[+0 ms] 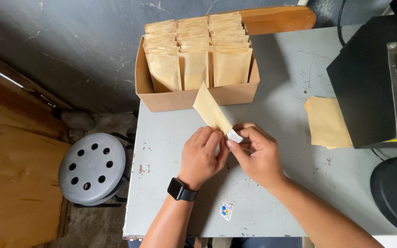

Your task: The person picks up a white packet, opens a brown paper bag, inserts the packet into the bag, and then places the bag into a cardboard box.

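1. Pouch (211, 110): a tan paper one, tilted, its lower end at my fingertips and its upper end leaning up toward the box, raised over the middle of the tabletop (171, 151).
2. A small white piece (234, 135) sticks out at the pouch's lower end, right between my two hands; I cannot tell what it is.
3. My left hand (201, 156) has its grip narrow, fingers pinched on the pouch's lower edge. A black watch (181, 190) sits on that wrist.
4. My right hand (258, 154) also holds a narrow grip, thumb and forefinger closed on the white piece at the pouch's end.
5. Just beyond the pouch stands an open cardboard box (161, 102), packed with rows of upright tan pouches.
6. To my right a flat stack of tan pouches (326, 121) lies on the tabletop, partly under a black machine (368, 78).
7. A small sticker (226, 211) sits near the tabletop's near edge.
8. Left of the tabletop, on the floor, stands a grey round stool (93, 167) with holes in its seat.
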